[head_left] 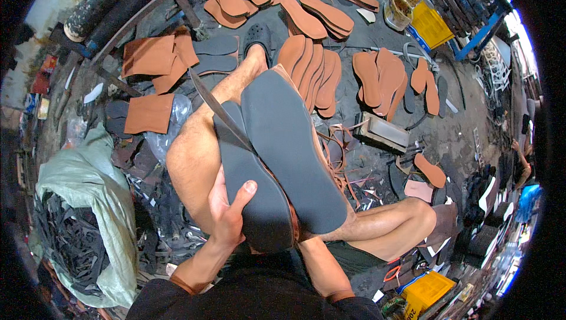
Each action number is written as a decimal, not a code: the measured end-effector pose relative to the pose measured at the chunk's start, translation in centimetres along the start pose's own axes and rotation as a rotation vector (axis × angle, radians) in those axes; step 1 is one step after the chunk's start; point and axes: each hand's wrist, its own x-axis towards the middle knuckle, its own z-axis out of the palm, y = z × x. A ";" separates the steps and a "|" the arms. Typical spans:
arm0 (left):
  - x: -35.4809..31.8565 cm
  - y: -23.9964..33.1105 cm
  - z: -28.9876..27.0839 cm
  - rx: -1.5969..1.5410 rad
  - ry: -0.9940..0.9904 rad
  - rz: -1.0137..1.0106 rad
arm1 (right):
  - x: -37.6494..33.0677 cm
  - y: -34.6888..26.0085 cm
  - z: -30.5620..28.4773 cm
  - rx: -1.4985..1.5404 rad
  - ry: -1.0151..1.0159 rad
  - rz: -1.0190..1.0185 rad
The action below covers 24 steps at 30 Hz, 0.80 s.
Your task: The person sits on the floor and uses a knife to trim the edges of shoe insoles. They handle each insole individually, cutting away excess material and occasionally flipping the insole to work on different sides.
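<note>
My left hand (229, 217) is closed on the near end of a dark grey shoe sole (259, 193), its thumb lying on top. Against it, on the right, lies a second, larger dark sole piece (289, 143) with a brown edge. Both rest over my lap. A long, narrow knife blade (219, 108) slants from the upper left into the gap between the two pieces; its handle is hidden. My right forearm (325, 267) reaches under the larger piece, which hides the right hand and whatever it may hold.
Brown soles (312, 72) lie in stacks on the dark floor ahead. Square brown sheets (150, 114) are at the left. A pale green sack (106, 202) of black scraps stands near left. A block-shaped tool (382, 132) and yellow containers (430, 290) are on the right.
</note>
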 end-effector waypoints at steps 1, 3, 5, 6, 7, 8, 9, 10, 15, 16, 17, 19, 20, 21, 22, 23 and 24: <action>0.2 -0.2 0.0 -0.023 0.008 -0.010 | 0.2 0.0 0.3 0.004 0.000 -0.002; 0.4 -0.3 0.0 -0.044 0.009 -0.013 | 0.7 -0.2 0.4 -0.001 0.001 -0.011; 0.3 -0.4 0.1 -0.037 0.002 -0.002 | 0.8 -0.3 0.7 -0.005 0.002 -0.015; 0.2 -0.3 0.1 -0.048 0.001 -0.003 | 0.9 -0.3 0.8 -0.011 0.004 -0.021; 0.2 -0.1 0.1 -0.058 0.000 -0.003 | 1.2 -0.3 1.0 -0.026 0.006 -0.036; 0.2 -0.1 0.1 -0.068 -0.001 -0.005 | 1.3 -0.2 1.2 -0.050 0.009 -0.053; 0.2 -0.3 0.1 -0.083 -0.003 0.011 | 1.4 0.2 1.2 -0.099 0.008 -0.084; 0.3 -0.6 0.0 -0.098 -0.006 0.027 | 1.4 0.5 1.3 -0.147 0.007 -0.113; 0.3 -1.2 -0.4 -0.163 -0.008 0.031 | 2.2 -1.9 0.8 -0.491 -0.069 -0.220; 0.3 -1.2 -0.3 -0.175 -0.011 0.033 | 2.1 -1.9 0.9 -0.620 -0.038 -0.297; 0.3 -1.2 -0.4 -0.185 -0.009 0.038 | 2.2 -2.5 0.9 -0.684 -0.050 -0.315; 0.0 -1.4 -0.8 -0.175 -0.005 0.022 | 2.8 -5.0 1.1 -0.806 -0.086 -0.347; -0.3 -1.4 -0.9 -0.157 -0.005 0.013 | 3.4 -6.6 1.1 -0.869 -0.099 -0.364; -0.7 -1.4 -0.9 -0.139 -0.007 0.005 | 4.2 -8.1 1.1 -0.931 -0.110 -0.383; -1.1 -1.7 -0.8 -0.106 -0.017 0.026 | 5.1 -9.1 1.0 -0.994 -0.123 -0.402; -1.6 -2.4 -0.7 -0.074 -0.027 0.049 | 6.6 -9.7 1.0 -0.747 -0.097 -0.416; -1.9 -2.9 -0.8 -0.040 -0.035 0.075 | 8.5 -10.2 1.3 -0.497 -0.073 -0.427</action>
